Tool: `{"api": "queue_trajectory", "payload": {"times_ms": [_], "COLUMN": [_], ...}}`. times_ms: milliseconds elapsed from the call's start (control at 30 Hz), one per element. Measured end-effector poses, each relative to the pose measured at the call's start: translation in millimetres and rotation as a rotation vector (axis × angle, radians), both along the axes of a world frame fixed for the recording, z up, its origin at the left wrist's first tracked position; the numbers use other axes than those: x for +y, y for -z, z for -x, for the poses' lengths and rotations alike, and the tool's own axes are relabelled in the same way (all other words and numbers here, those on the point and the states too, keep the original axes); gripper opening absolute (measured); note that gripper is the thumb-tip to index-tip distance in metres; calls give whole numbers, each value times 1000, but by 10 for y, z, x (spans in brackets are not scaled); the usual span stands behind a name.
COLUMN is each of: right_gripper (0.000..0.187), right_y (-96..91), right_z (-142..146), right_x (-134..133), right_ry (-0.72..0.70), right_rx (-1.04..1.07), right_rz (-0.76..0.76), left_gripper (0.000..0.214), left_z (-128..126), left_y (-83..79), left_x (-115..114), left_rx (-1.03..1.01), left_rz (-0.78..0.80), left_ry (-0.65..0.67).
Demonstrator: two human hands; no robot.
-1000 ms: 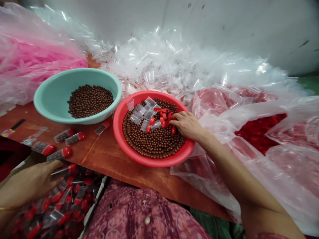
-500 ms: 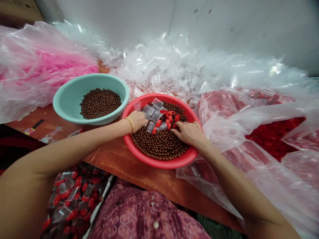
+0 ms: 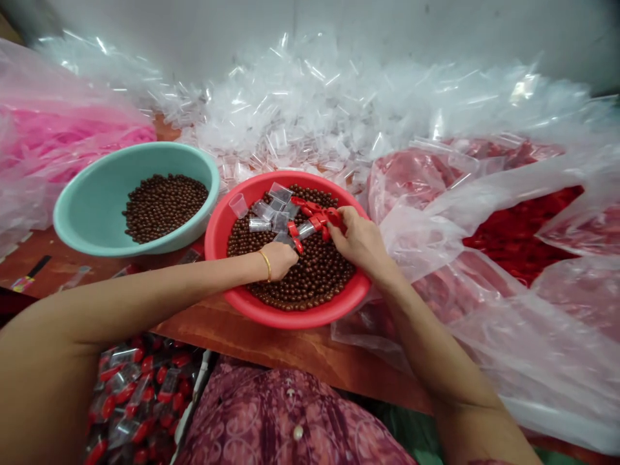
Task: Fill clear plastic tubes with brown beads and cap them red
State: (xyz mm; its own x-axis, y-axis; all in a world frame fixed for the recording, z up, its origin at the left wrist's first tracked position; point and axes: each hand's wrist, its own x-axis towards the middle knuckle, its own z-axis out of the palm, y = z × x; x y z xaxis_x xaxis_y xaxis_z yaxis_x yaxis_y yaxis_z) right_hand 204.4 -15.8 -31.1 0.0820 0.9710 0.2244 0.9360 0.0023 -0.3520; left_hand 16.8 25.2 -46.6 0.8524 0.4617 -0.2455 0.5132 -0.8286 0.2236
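A red bowl holds brown beads, several clear small tubes and red caps. My left hand rests down in the beads near the bowl's front, fingers curled shut; a clear tube tip shows at its fingers. My right hand is at the bowl's right side, its fingers pinched on red caps. A gold bangle sits on my left wrist.
A teal bowl with brown beads stands to the left. A heap of clear tubes lies behind. Pink bags are at left, bags of red caps at right. A box of filled, capped tubes sits below the table edge.
My left hand came up from the box of filled tubes into the red bowl, then moved from the clear tubes toward the bowl's front. My right hand shifted up to the red caps.
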Motion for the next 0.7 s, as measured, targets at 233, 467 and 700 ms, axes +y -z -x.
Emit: {"api": "queue_trajectory", "payload": {"times_ms": [233, 467, 700], "right_gripper": [24, 32, 40], "right_y": [-23, -22, -182], "right_z": [-33, -52, 245], "right_x": [-8, -20, -173], "right_ry": [-41, -74, -161], "right_rx": [400, 1004, 770], "right_rz": [-88, -15, 4], "left_gripper": [8, 36, 31], "left_z": [-189, 44, 78], "left_y": [27, -198, -301], "left_x": [171, 37, -89], "left_rx": [-388, -822, -909], "left_rz": [708, 1257, 1250], "left_ry": [-313, -482, -459]}}
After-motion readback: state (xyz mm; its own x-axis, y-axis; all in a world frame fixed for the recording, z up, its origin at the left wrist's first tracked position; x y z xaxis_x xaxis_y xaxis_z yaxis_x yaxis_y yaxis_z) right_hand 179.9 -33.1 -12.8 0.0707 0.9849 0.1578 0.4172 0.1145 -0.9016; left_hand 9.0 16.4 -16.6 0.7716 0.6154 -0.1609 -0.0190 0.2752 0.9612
